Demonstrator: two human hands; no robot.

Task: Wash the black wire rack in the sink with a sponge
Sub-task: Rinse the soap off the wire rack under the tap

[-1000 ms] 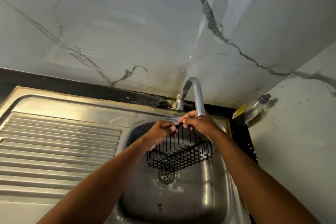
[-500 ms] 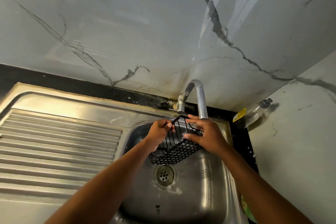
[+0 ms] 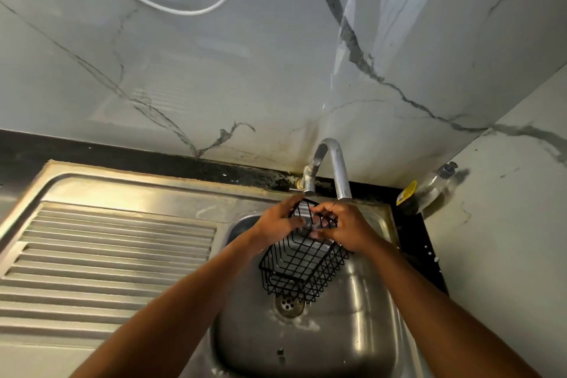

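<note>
Black wire rack [image 3: 302,267] tilted, held in the air just below the faucet [image 3: 336,166] spout, over the sink [image 3: 362,331] basin. Left hand [image 3: 277,219] grips its top corner, fingers curled on the rim. Right hand [image 3: 346,228] clasps the same end, fingers seemingly hooked through the wires; blurred there. Drain [image 3: 288,305] lies nearer than the faucet, under the rack. Bottle [image 3: 429,189] lies right of the faucet.

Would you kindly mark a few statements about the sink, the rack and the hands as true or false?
1. Both the left hand and the right hand hold the black wire rack. True.
2. The rack lies on the drainboard. False: it is held above the sink basin, right of the drainboard, by the faucet.
3. The drain shows in the basin below the rack. True.
4. A bottle stands left of the faucet. False: the bottle is in the corner to its right.
</note>
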